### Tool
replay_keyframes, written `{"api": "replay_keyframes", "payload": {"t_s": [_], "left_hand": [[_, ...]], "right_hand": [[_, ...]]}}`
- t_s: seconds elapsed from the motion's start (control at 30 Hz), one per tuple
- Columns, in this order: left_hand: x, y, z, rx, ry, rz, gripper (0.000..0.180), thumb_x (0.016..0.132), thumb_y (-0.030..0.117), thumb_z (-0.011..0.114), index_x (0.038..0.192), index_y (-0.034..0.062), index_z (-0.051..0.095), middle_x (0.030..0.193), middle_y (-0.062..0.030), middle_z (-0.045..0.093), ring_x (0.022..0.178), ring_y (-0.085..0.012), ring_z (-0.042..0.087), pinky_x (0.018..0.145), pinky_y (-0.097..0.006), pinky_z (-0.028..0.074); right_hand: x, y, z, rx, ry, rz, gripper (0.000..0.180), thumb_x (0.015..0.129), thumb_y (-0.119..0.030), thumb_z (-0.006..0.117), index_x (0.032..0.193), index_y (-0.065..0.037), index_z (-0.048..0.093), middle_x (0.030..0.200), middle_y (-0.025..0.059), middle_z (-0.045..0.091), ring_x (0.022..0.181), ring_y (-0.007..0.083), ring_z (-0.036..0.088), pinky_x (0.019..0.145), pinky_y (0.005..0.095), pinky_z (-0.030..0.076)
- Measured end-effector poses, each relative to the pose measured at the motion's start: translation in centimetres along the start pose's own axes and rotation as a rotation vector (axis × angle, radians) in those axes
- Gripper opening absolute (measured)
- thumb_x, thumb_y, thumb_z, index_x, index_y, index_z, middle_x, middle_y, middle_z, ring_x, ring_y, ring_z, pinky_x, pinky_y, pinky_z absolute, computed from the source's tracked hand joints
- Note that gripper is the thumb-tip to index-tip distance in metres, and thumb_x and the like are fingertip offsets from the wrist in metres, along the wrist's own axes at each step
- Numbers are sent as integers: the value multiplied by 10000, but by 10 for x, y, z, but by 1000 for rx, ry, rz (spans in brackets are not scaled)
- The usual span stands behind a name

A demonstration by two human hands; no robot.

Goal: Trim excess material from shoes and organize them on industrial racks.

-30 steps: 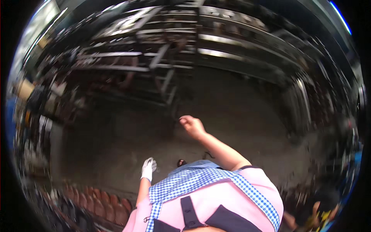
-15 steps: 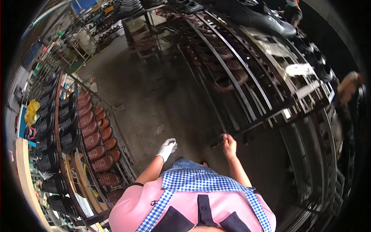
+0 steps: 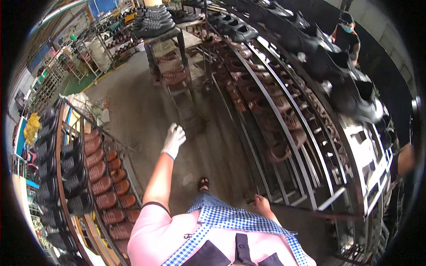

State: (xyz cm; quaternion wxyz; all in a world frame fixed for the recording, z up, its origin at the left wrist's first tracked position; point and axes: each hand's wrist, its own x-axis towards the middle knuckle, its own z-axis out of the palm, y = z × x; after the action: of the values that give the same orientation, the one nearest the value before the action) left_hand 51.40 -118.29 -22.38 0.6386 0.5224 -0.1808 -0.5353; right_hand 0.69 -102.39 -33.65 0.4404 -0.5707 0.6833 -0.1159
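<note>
My left hand point(image 3: 174, 141), in a white glove with a blue cuff, is stretched forward over the floor. Its fingers are curled; a small dark spot shows by the fingertips, and I cannot make out what they hold, if anything. Bare and lower down, my right hand point(image 3: 262, 204) is closed on a thin dark stick-like tool point(image 3: 257, 189) that points upward. It is beside the near end of a metal shoe rack point(image 3: 310, 195), whose tiers carry brown shoes point(image 3: 279, 150). Black shoes point(image 3: 341, 95) line the top of that rack.
To the left, another rack point(image 3: 62, 164) bears black soles point(image 3: 77, 177) and brown soles point(image 3: 106, 199). Ahead stands a small table point(image 3: 186, 37) with stacked black shoes point(image 3: 153, 22). A person point(image 3: 347, 42) in a mask is beyond the right rack. Concrete floor point(image 3: 133, 84) runs between the racks.
My left hand has reached forward and left, its arm straighter. The right hand is lower and closer to my body. With the view shifted, more of the right rack's black shoes and my foot show.
</note>
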Motion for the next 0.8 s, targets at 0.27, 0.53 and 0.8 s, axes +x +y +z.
{"api": "replay_keyframes", "payload": {"t_s": [0.27,0.53,0.8], "left_hand": [[239,244,22,485,528,604,826,774,355,724,1381,-9,297,1314,-232,468,1197,-345,471,996,-416,374],[332,287,-10,604,415,633,465,737,328,748,1079,58,586,1010,-124,650,938,-253,609,840,-368,459],[305,277,-28,731,390,645,251,756,203,705,932,78,577,821,-50,625,752,-181,580,705,-340,464]], "right_hand": [[62,-119,58,14,-37,129,350,909,-343,488,960,-52,676,723,115,662,682,216,661,622,357,498],[90,-210,79,102,-109,93,279,904,-266,513,924,-41,677,680,77,647,617,179,628,595,326,492],[166,-301,62,-1,-9,-226,298,918,-328,538,862,-53,641,627,140,590,592,215,609,559,361,467]]}}
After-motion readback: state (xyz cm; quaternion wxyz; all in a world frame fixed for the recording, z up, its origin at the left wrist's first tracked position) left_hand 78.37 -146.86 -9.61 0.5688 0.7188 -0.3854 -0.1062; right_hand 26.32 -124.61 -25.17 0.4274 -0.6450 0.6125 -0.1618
